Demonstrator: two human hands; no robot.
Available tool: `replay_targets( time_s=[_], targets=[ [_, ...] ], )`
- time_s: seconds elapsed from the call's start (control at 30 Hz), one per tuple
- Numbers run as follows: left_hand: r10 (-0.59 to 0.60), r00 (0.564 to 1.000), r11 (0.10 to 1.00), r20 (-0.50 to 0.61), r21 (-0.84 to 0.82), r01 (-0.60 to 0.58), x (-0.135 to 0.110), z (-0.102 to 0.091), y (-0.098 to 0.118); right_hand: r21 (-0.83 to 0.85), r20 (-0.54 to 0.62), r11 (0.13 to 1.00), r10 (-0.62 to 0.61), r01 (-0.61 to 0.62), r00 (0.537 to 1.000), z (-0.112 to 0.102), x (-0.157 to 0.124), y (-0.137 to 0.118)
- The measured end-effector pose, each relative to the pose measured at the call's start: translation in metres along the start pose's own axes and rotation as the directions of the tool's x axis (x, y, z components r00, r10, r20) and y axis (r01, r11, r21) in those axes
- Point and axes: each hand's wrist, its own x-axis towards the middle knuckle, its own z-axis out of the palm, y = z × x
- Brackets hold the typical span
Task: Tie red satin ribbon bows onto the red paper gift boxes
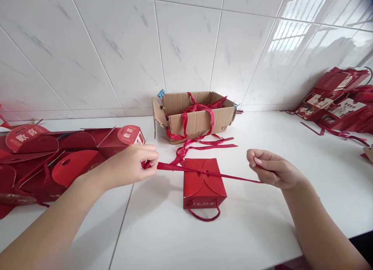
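A small red gift box [201, 186] stands on the white table, its curved top flaps folded together and a twisted cord handle [204, 218] hanging at its near side. Across its top runs a dark red ribbon [240, 178], crossed or knotted at the middle of the flaps; which of the two I cannot tell. My left hand [140, 161] is closed on the ribbon to the left of the box. On the other side, my right hand [272, 169] pinches the opposite end. Between both hands the ribbon is stretched nearly straight.
Behind the gift box, a cardboard box [192, 122] holds more red ribbons, some trailing over its front onto the table. Binder clips [161, 93] grip its corners. Several red boxes [78, 157] crowd the left side. More decorated boxes [335, 101] are piled at right against the tiled wall.
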Motion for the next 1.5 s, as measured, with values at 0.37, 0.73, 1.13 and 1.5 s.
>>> replay_targets(
  time_s=[0.37,0.73,1.13,1.5],
  targets=[
    [-0.024,0.998,0.996,0.064,-0.082,0.03,-0.001,-0.001,-0.001,-0.1,-0.095,0.994,0.037,-0.046,0.995,0.003,-0.001,-0.005],
    [-0.073,0.969,0.992,-0.236,-0.117,0.046,0.012,0.017,0.049,-0.62,-0.442,0.78,-0.431,0.078,0.787,0.037,0.023,-0.011],
    [-0.111,0.99,0.957,0.083,-0.259,0.128,0.04,0.026,0.095,-0.404,0.159,0.914,0.024,0.043,0.987,0.035,0.029,-0.009],
    [-0.135,0.987,0.925,0.085,-0.346,0.156,0.042,0.031,0.095,-0.187,0.151,0.934,-0.279,0.304,0.948,0.064,0.034,0.003]
  ],
)
